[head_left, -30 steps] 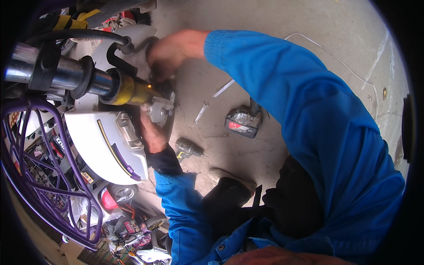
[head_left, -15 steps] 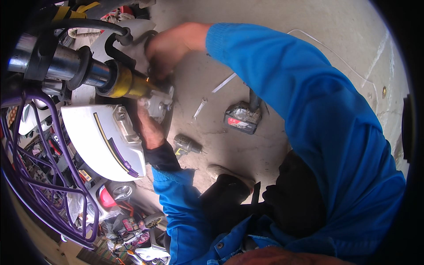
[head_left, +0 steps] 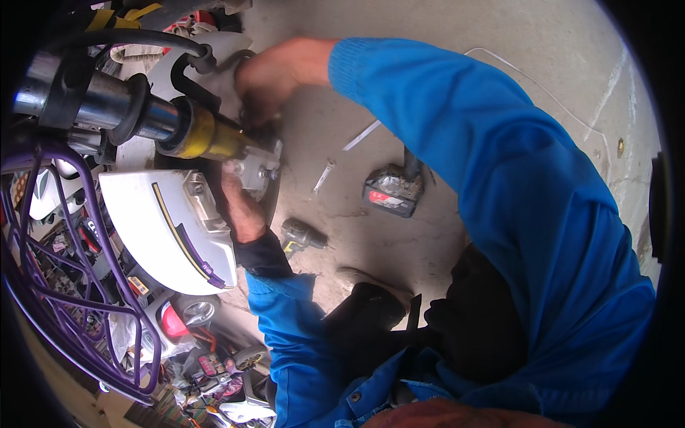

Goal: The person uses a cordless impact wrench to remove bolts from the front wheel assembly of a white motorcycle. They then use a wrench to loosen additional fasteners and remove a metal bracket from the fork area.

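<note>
My left hand (head_left: 242, 203) is closed around the lower end of the silver-and-yellow fork (head_left: 205, 138), beside a silver bracket (head_left: 253, 170); its fingertips are partly hidden. Beyond the fork, my right hand (head_left: 265, 82) is curled and blurred, its fingers down by the fork's far side; what they hold is unclear. A black hose (head_left: 196, 93) arches above the fork. A white curved fender (head_left: 153, 232) with a purple-and-yellow stripe lies left of my left hand, and another white panel (head_left: 168, 68) is behind the hose.
A purple tubular rack (head_left: 89, 303) fills the left side, with cluttered parts and small vehicles (head_left: 228, 378) below. On the concrete floor (head_left: 556, 64) lie a drill (head_left: 301, 235), a wrench (head_left: 323, 176), a white strip (head_left: 360, 135), a battery tool (head_left: 391, 192) and a thin cord (head_left: 542, 107).
The whole view has shifted slightly since a second ago, with the fork and floor tools a little higher in the picture. Both hands stay at the fork's lower end.
</note>
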A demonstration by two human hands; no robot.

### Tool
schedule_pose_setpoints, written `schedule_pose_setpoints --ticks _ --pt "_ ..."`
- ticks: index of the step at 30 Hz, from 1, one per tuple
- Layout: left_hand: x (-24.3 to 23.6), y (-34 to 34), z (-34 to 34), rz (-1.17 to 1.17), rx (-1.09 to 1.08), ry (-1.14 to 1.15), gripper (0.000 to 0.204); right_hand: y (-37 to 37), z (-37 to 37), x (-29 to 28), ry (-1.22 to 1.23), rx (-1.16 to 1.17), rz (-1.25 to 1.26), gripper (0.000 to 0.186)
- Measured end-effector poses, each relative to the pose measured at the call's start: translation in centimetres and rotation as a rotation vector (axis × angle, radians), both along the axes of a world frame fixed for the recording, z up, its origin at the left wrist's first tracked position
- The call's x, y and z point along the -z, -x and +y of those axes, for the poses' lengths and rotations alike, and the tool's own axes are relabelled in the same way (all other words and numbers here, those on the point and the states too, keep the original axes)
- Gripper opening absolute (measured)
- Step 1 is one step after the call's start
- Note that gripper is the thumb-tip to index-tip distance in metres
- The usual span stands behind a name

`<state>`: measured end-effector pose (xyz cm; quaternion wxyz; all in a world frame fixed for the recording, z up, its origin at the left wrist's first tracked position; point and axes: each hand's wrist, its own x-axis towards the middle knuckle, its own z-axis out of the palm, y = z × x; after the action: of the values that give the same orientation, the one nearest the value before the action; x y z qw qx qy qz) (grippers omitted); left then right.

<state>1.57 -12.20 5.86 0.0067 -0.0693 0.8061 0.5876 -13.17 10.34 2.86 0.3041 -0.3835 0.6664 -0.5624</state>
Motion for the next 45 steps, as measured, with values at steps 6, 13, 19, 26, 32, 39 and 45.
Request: schedule_pose_setpoints --ticks 6,13,19,26,32,39,45 --pt "-0.4 0.0 0.1 0.015 0.058 0.049 0.062 1.0 -1.0 3.0 0.223 -0.041 -0.238 0.035" --pt "-0.8 -0.2 1.3 0.011 0.011 0.086 0.06 -0.4 0.1 -0.1 0.012 0.073 -0.055 0.035" --pt "0.1 -0.5 0.3 0.094 -0.045 0.175 0.071 -1.5 0.7 -1.0 -0.001 0.115 -0.176 0.03" --pt "5.0 -9.2 1.5 0.706 0.118 0.742 0.04 0.0 -0.7 1.3 0.323 0.012 -1.118 0.03" --pt "12.9 -12.5 1.9 0.137 0.415 0.979 0.05 3.2 -4.0 7.8 0.555 -0.158 -1.0 0.026" --pt "17.1 -12.5 -0.3 -0.04 0.348 1.185 0.03 -0.2 -1.1 1.6 0.274 0.107 -1.044 0.02" --pt "15.0 -13.6 0.0 -0.118 0.25 1.021 0.023 -0.3 -2.1 1.4 0.333 0.312 -0.994 0.029"
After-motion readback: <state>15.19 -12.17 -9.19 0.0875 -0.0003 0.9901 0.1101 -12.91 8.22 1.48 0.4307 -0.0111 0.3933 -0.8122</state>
